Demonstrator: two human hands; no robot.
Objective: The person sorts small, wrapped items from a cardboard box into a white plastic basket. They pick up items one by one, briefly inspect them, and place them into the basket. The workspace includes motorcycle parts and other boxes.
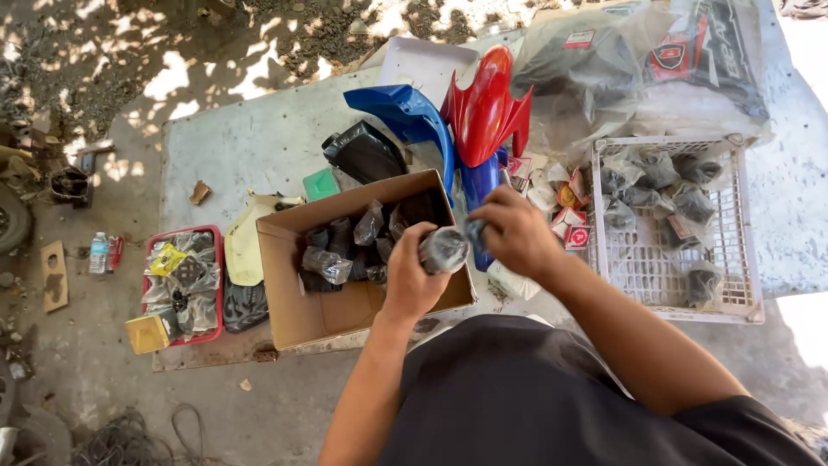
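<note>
Bagged dark part (444, 250) gripped by both hands (412, 280) (516, 231) above cardboard box (293, 319), white crate (742, 285) alongside.

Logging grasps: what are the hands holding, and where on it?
Both hold one plastic-wrapped dark part: left hand around its near end, right hand pinching the wrap at the far end.

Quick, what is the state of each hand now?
Left hand: closed around a plastic-wrapped dark part.
Right hand: closed, pinching the wrapping's end.
</note>
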